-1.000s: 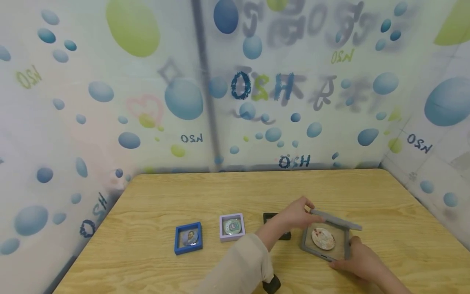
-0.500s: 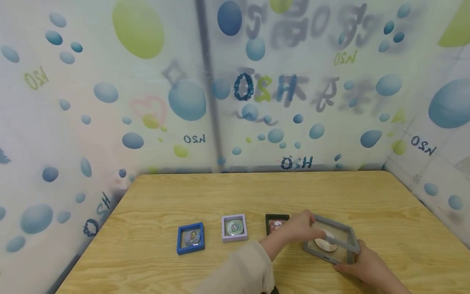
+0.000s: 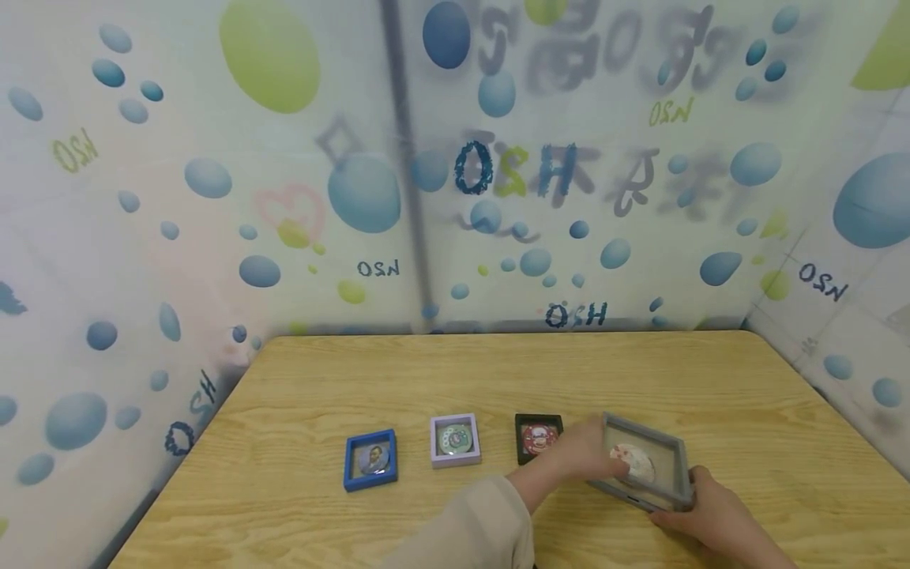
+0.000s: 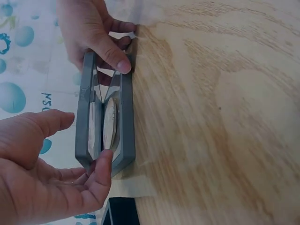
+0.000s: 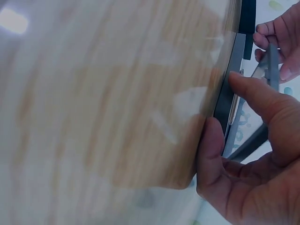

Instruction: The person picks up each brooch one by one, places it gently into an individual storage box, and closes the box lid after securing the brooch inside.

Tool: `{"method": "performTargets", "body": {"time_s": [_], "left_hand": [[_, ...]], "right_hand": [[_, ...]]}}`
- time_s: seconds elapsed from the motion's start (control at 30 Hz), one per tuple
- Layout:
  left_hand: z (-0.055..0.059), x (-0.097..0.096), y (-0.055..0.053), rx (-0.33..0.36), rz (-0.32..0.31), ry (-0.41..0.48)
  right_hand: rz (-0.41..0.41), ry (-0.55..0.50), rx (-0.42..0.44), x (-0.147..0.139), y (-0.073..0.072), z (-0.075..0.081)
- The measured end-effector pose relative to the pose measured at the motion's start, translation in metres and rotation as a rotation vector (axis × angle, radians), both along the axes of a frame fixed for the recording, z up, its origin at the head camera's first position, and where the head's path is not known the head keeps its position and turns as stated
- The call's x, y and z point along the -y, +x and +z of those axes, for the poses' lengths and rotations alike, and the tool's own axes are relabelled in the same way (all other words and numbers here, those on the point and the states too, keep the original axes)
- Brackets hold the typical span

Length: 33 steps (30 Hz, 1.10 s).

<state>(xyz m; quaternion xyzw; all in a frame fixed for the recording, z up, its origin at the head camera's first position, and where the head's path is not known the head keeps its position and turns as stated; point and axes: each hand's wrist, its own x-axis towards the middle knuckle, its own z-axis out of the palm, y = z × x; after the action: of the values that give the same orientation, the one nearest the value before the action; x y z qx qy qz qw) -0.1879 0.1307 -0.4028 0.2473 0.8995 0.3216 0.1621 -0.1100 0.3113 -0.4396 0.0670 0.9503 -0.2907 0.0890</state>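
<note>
The grey display case, a frame with clear film in both hinged halves, sits at the right of the table. In the left wrist view its halves form a narrow V, with a pale round badge between them. My right hand grips the case's right side, thumb and fingers at its edges. At the other end is my left hand, its bent fingers touching the case's edge between the halves. Its thumb stands slightly apart from the lid. The badge is partly covered by the left hand in the head view.
Left of the hands, a black frame with a red badge, a lilac frame with a green badge and a blue frame with a portrait badge lie in a row. A patterned curtain hangs behind the wooden table.
The raised grey lid has swung down toward the front, over the badge. My left hand came down with it, and its thumb has come away from the lid. The right hand stays at the case.
</note>
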Motion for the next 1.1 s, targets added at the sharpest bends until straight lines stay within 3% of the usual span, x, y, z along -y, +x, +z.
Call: {"method": "performTargets", "body": {"time_s": [0.23,0.63,1.1], "left_hand": [[-0.007,-0.006,0.004,-0.094,0.005,-0.215],[-0.013,-0.015,0.008,-0.242,-0.024,-0.369],[-0.015,-0.014,0.014,-0.234,0.03,-0.355]], "right_hand": [[0.006,-0.005,0.024,0.0,0.0,0.002],[-0.01,-0.018,0.041,0.002,0.0,0.005],[-0.009,-0.01,0.049,0.004,0.0,0.006]]}}
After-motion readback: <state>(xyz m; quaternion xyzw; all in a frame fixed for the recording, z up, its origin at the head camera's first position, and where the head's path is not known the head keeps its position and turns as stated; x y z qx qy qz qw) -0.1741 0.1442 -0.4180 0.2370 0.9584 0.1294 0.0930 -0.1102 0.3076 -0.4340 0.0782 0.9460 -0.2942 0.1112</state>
